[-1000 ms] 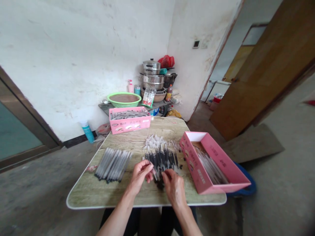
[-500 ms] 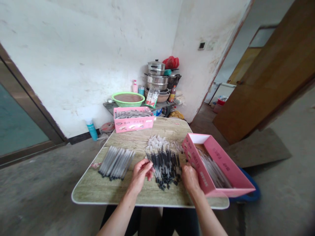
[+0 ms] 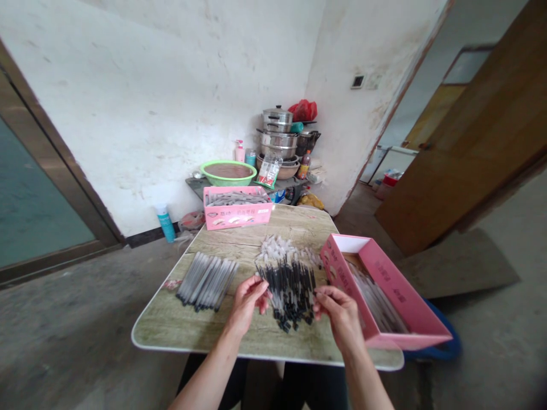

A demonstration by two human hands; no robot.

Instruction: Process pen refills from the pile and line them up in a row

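A heap of black pen refills (image 3: 287, 280) with clear tips lies in the middle of the small wooden table (image 3: 239, 245). My left hand (image 3: 248, 302) is curled at the heap's left edge, fingers pinched on a thin piece I cannot make out. My right hand (image 3: 339, 313) sits at the heap's right edge, next to the open pink box (image 3: 397, 296), with fingers pinched together on something small. A neat row of grey pens (image 3: 207, 275) lies to the left.
A second pink box (image 3: 237, 208) full of pens stands at the table's far edge. Behind it are a green basin (image 3: 228, 171), stacked metal pots (image 3: 277, 134) and bottles against the white wall. A wooden door (image 3: 470, 142) stands on the right, bare concrete floor all round.
My right hand has moved from the near end of the refill heap to its right side by the pink box. My left hand stays at the heap's left edge. The view shifted slightly.
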